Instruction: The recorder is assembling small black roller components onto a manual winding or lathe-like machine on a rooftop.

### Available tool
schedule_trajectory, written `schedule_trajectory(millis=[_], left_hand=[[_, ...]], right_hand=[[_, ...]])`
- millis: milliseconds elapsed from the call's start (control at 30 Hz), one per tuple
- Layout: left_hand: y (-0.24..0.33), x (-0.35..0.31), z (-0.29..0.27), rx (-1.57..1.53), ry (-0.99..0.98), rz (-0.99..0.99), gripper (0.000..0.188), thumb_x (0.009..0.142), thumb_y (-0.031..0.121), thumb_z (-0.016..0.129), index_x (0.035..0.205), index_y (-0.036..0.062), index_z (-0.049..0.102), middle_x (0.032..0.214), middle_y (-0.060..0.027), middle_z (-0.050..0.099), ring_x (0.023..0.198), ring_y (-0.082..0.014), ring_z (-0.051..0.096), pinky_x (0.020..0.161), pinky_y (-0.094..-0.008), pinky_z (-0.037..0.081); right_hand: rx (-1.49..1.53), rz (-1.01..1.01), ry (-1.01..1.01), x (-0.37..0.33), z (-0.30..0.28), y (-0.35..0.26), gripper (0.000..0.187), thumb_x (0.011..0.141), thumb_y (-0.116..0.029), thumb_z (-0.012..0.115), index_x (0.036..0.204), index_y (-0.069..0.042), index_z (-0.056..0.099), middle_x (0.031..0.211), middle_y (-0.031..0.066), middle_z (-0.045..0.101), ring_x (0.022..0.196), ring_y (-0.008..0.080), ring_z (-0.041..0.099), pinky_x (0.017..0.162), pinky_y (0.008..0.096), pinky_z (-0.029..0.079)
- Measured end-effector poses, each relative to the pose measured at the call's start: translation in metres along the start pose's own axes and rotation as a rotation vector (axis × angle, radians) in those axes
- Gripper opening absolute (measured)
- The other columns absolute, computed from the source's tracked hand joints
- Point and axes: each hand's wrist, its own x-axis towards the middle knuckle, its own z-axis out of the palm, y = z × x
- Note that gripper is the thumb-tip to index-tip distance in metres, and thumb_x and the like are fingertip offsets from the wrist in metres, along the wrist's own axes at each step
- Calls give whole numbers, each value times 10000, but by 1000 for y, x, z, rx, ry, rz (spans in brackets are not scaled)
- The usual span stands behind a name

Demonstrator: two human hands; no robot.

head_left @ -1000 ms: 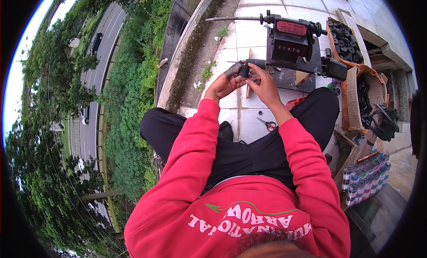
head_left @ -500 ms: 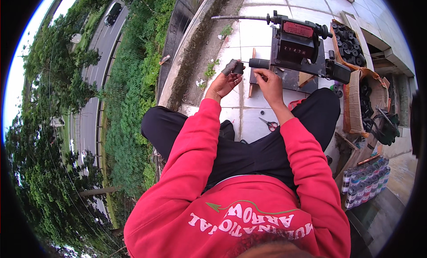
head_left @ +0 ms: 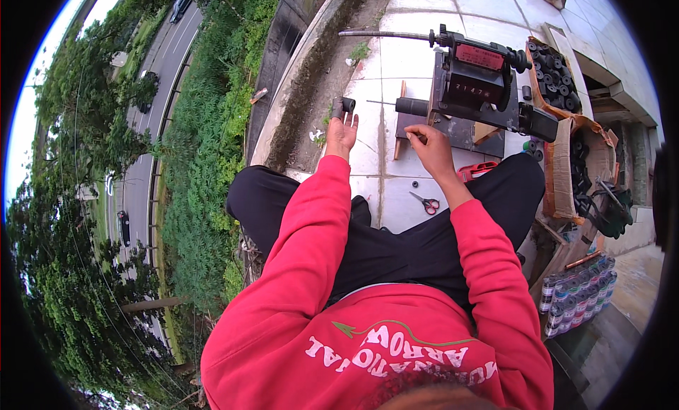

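Note:
My left hand [head_left: 342, 136] is closed around a small black roll [head_left: 349, 104] with its end turned toward the machine, palm up, left of a thin bare rod [head_left: 380, 102]. That rod sticks out of a dark cylinder [head_left: 411, 106] on a black winding machine [head_left: 472, 78] with a counter. Just below the cylinder, my right hand [head_left: 430, 145] has its fingers curled together in a pinch. Whatever they may hold is too small to make out.
Scissors [head_left: 428, 203] and a small black ring [head_left: 414, 184] lie on the tiles. Boxes of black rolls [head_left: 555, 78] stand at the right, near a wrapped pack of cans [head_left: 578, 293]. A low concrete kerb [head_left: 300, 81] runs along the left.
My left hand has moved left, away from the machine, with the black roll. More of the thin rod now shows bare. My right hand has shifted slightly downward.

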Motion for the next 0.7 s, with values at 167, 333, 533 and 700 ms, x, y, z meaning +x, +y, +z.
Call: schedule_trajectory(millis=[167,333,533,700], left_hand=[[-19,23,2,-103,-14,-53,224,1054,155,569,1252,52,558,1229,-107,623,1083,-290,622,1004,-475,560],[-35,19,11,-91,-35,-82,218,1078,88,444,1271,38,533,1216,-150,637,1106,-320,645,994,-525,573],[-37,7,19,-14,-149,-38,318,1050,10,480,1347,121,471,1273,-138,621,1124,-310,647,982,-534,582],[-48,-7,28,151,-129,-12,253,1085,36,426,1325,114,437,1320,-130,603,1184,-315,638,1009,-568,572]], right_hand=[[-12,67,-8,-2,-6,8,154,938,-114,705,1054,-29,762,942,111,772,791,187,741,715,304,565],[-42,30,-13,-2,-8,13,155,941,-121,703,1054,-33,762,953,110,769,786,194,739,709,307,565],[-50,28,-20,-2,-9,16,153,943,-127,702,1054,-42,765,958,111,769,782,193,737,701,308,564],[-50,17,-27,-3,-9,16,154,944,-135,701,1054,-51,767,954,112,769,778,199,736,702,313,564]])
